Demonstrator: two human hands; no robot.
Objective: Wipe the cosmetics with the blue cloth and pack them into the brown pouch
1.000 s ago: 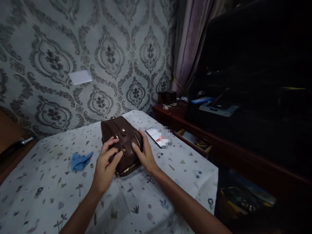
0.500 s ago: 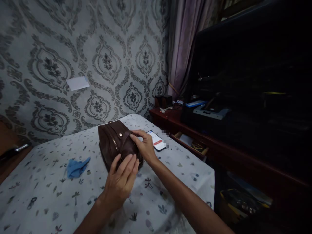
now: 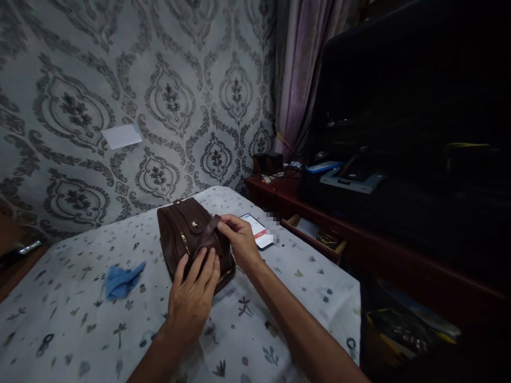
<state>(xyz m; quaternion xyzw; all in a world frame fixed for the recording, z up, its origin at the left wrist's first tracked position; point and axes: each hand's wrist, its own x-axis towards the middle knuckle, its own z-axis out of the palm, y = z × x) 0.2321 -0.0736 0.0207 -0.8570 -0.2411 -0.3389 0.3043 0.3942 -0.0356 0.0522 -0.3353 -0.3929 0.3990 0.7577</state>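
A dark brown leather bag [image 3: 170,234] with metal studs and zippers lies on the patterned white cloth. My right hand [image 3: 241,239] pinches the end of a brown strap [image 3: 211,227] and holds it raised off the bag's near side. Resting flat against the near part of the bag is my left hand [image 3: 195,290], its fingers spread over the leather. Behind my right hand lies a phone [image 3: 260,234] with a lit screen, partly hidden. To the left of the bag is a crumpled blue cloth [image 3: 123,281].
A dark red desk [image 3: 275,190] runs along the right, with an open drawer [image 3: 315,236] below its top. Small dark boxes [image 3: 267,163] and cables stand at its far end. Patterned wallpaper and a purple curtain [image 3: 297,80] are at the back.
My right hand has drawn the strap end up and slightly away from the bag. My left hand has stayed on the bag, its fingers now flatter. The view has shifted slightly.
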